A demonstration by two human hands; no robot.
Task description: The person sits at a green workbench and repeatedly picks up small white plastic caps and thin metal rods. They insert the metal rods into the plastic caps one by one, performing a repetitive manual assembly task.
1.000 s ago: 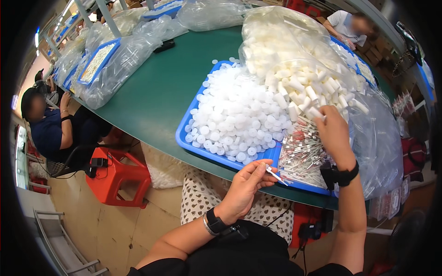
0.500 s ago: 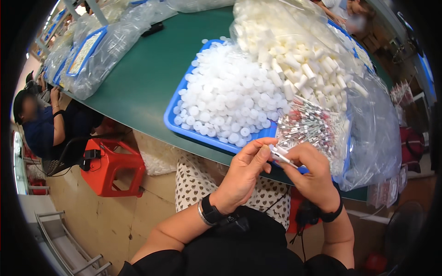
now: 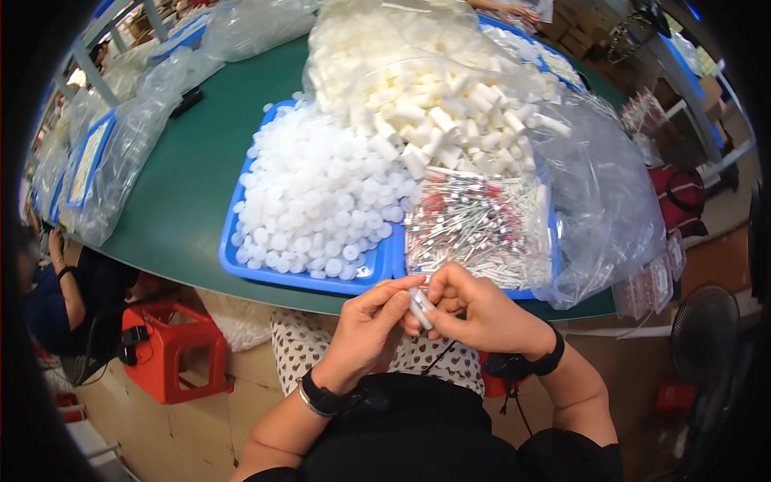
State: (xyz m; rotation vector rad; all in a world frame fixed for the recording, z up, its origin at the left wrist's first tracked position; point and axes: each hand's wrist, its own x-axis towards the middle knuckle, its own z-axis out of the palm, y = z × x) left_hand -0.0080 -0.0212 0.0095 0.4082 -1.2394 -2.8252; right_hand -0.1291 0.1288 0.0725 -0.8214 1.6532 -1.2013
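Note:
Close together at the tray's near edge, my left hand point(image 3: 365, 325) and my right hand point(image 3: 488, 317) both pinch a small white tube-shaped part point(image 3: 419, 310). It stands tilted between the fingertips, and its far end is partly covered by fingers. Just beyond lies a heap of thin metal pins point(image 3: 466, 215) with red and white ends. To its left, translucent white plastic discs point(image 3: 313, 205) are piled in a blue tray point(image 3: 230, 259). Behind them, cream-white cylinders point(image 3: 442, 120) spill from a clear plastic bag point(image 3: 377, 40).
The green table point(image 3: 189, 173) stretches left and back. A crumpled clear bag point(image 3: 602, 201) hangs over the tray's right side. A red stool point(image 3: 177, 353) and a seated person point(image 3: 60, 301) are at the left. A black fan point(image 3: 705, 329) stands at the right.
My hands have come closer together, and the white tube-shaped part points more toward me. The view has turned right, so the tray and table appear farther left.

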